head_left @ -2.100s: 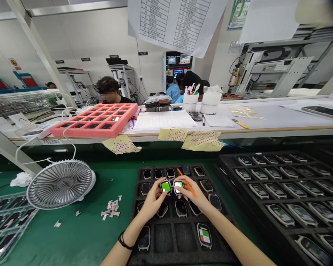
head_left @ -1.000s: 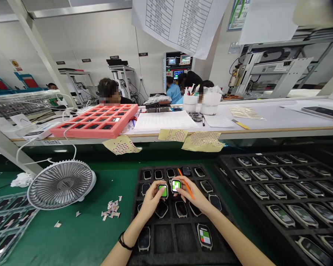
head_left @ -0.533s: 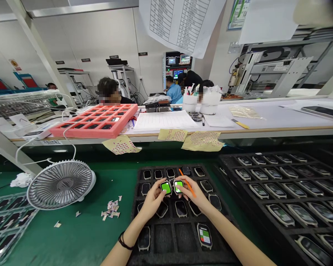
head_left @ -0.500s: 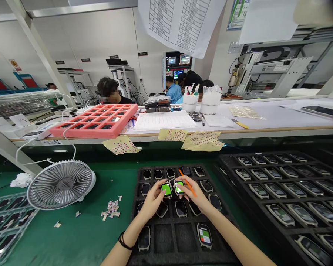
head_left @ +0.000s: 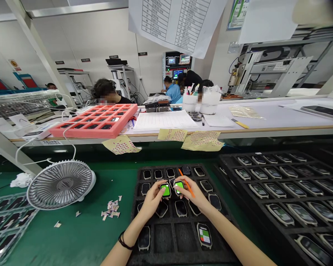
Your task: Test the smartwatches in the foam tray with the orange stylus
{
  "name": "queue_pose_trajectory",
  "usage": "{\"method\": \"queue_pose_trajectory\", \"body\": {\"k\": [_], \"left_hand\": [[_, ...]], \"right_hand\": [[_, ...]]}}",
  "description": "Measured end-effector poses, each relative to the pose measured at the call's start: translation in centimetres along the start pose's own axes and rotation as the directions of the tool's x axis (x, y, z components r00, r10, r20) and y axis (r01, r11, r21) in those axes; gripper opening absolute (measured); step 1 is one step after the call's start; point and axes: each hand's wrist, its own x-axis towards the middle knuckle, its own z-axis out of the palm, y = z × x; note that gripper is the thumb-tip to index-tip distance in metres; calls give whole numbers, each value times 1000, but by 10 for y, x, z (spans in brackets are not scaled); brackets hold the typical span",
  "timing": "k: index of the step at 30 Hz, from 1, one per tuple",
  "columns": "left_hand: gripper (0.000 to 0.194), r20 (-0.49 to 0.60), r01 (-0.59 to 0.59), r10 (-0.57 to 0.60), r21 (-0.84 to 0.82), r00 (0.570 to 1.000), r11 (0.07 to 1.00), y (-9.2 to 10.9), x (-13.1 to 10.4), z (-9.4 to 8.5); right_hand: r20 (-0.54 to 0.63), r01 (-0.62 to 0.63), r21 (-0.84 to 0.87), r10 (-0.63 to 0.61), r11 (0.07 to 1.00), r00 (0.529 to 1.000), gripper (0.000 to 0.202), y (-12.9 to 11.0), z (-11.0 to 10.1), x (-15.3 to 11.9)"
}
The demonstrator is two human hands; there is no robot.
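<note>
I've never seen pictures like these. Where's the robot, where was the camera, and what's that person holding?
There's no robot here, just a person's two bare hands. The camera sits on that person's head and looks forward and down, so you see roughly what they see.

The left hand holds a watch with a green screen. The right hand holds a second watch, also lit green, and has an orange stick tucked in it.

Below the hands is a black tray with more watches in its pockets. On the green table you can also see a fan and some little scraps. On the shelf is a pink tray.
</note>
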Motion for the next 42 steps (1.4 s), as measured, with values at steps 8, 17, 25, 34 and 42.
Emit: {"method": "queue_pose_trajectory", "body": {"k": [8, 17, 25, 34, 42], "left_hand": [[45, -6, 3, -3, -16, 1000, 1000, 1, 1, -1], [45, 5, 17, -17, -4, 1000, 1000, 2, 0, 0], [35, -110, -22, 21, -11, 994, 1000, 3, 1, -2], [39, -54, 29, -31, -36, 998, 999, 6, -1, -5], [56, 58, -118, 116, 45, 992, 992, -2, -4, 2]], "right_hand": [[99, 49, -24, -46, 999, 994, 40, 1, 2, -2], [-11, 3, 11, -2, 1000, 1000, 31, -1, -1, -1], [92, -1, -19, 3, 1000, 996, 34, 1, 1, -3], [81, 5, 15, -6, 1000, 997, 31, 2, 0, -3], [46, -27, 61, 24, 998, 999, 36, 3, 2, -2]]}}
